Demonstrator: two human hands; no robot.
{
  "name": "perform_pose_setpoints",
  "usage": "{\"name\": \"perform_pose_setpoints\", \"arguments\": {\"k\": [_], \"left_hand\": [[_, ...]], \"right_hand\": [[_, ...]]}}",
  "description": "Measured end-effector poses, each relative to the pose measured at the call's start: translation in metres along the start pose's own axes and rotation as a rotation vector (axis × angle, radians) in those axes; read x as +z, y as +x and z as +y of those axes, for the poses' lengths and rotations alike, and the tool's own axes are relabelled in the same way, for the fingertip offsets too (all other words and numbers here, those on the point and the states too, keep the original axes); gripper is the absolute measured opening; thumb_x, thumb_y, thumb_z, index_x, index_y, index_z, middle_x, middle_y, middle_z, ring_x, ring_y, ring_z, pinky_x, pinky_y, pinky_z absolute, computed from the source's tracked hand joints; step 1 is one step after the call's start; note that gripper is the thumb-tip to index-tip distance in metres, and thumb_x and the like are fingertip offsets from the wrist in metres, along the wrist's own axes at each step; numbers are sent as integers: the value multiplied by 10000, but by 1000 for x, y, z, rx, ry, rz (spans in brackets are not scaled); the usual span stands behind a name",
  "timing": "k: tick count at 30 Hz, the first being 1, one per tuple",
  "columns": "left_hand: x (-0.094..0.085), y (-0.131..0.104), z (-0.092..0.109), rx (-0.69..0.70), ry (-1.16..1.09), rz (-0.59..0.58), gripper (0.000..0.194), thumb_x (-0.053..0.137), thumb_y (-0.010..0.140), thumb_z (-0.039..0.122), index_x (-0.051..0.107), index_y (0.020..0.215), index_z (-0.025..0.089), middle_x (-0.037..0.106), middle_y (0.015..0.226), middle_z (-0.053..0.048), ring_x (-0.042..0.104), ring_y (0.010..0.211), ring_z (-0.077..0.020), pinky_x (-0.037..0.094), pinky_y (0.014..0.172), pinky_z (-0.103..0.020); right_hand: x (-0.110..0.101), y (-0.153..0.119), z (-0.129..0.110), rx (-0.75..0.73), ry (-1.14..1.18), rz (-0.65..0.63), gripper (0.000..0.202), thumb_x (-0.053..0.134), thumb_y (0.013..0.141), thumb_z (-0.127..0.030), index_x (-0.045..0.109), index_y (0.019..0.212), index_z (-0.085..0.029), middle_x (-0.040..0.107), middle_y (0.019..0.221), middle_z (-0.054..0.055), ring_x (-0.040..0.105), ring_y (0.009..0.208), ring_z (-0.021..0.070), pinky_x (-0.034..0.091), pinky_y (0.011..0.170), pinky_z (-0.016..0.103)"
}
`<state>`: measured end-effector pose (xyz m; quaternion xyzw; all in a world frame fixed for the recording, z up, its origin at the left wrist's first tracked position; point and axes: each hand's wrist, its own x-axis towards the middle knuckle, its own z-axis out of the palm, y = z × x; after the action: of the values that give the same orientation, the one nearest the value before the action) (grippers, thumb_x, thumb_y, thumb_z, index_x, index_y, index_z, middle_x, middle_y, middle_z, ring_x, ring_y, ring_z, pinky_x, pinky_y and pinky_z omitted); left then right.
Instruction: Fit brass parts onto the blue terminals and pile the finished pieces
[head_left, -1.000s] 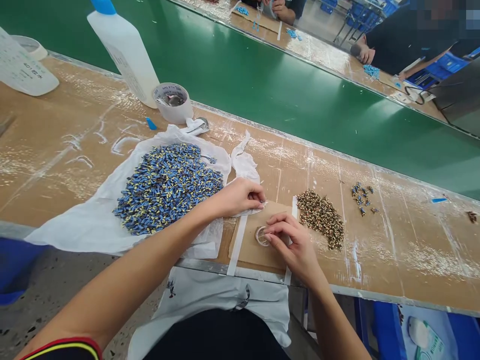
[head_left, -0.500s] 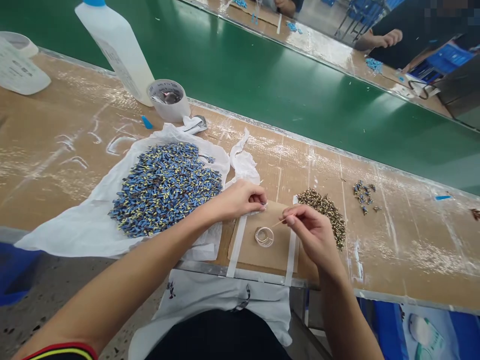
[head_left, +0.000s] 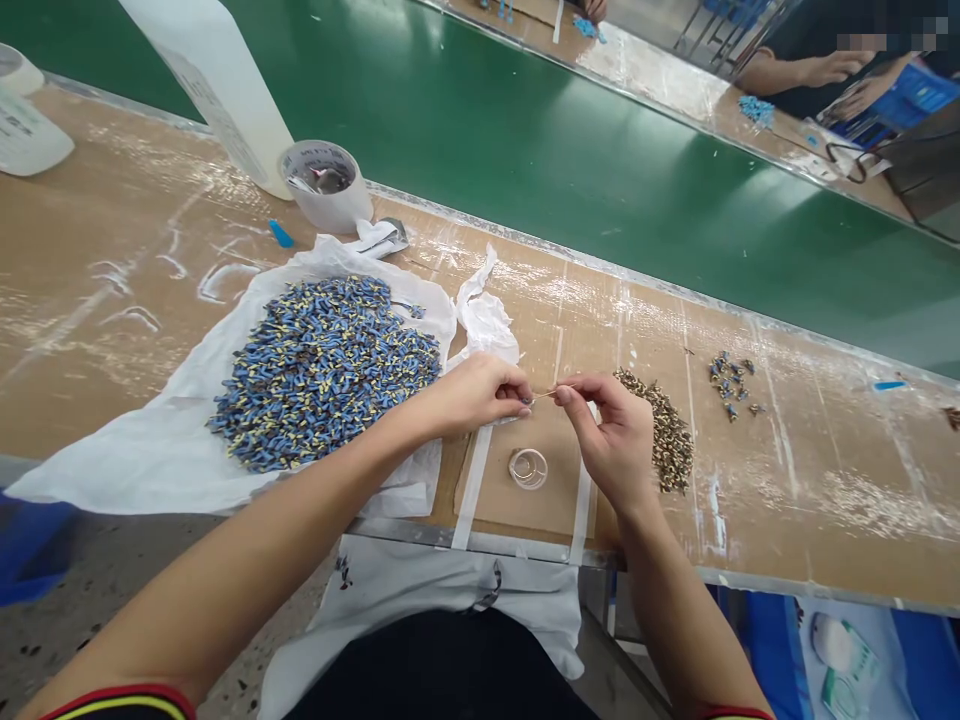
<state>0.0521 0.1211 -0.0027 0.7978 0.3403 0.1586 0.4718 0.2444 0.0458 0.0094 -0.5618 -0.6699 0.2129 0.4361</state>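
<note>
My left hand (head_left: 491,393) pinches a tiny piece, mostly hidden by the fingertips. From my right hand (head_left: 604,425) a thin wooden stick (head_left: 545,394) points left, its tip at or very near that piece. Below the hands, a small clear cup (head_left: 528,468) stands on a taped cardboard sheet (head_left: 517,510). Left of my left hand, a large heap of small blue and yellow pieces (head_left: 330,370) lies on a white cloth (head_left: 150,430). Right beside my right hand is a pile of small brass-and-dark pieces (head_left: 667,440).
A white plastic bottle (head_left: 217,90) and a tape roll (head_left: 326,200) with bits inside stand at the back left. Crumpled white paper (head_left: 486,320) lies behind my left hand. Several loose pieces (head_left: 729,382) are farther right. Beyond the green belt (head_left: 525,170), another person's hand (head_left: 836,68) shows.
My right hand has moved up and left from above the cup, bringing the stick to my left fingertips. My left hand has stayed nearly still. The view has shifted slightly.
</note>
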Motion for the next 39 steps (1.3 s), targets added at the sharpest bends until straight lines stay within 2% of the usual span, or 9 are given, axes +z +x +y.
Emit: {"name": "perform_pose_setpoints", "arguments": {"k": [15, 39], "left_hand": [[1, 0, 4, -5, 13, 7, 59, 704, 805, 144, 745, 841, 121, 722, 750, -32, 621, 681, -127, 404, 643, -230], [0, -1, 5, 17, 24, 18, 24, 696, 793, 124, 719, 788, 127, 669, 685, 7, 575, 645, -111, 370, 622, -228]], "right_hand": [[5, 2, -2, -66, -74, -17, 57, 642, 917, -221, 679, 874, -215, 736, 809, 5, 666, 707, 137, 519, 683, 269], [5, 2, -4, -123, -109, -55, 83, 614, 928, -222, 658, 859, -212, 708, 783, 4, 640, 677, 136, 502, 651, 264]]}}
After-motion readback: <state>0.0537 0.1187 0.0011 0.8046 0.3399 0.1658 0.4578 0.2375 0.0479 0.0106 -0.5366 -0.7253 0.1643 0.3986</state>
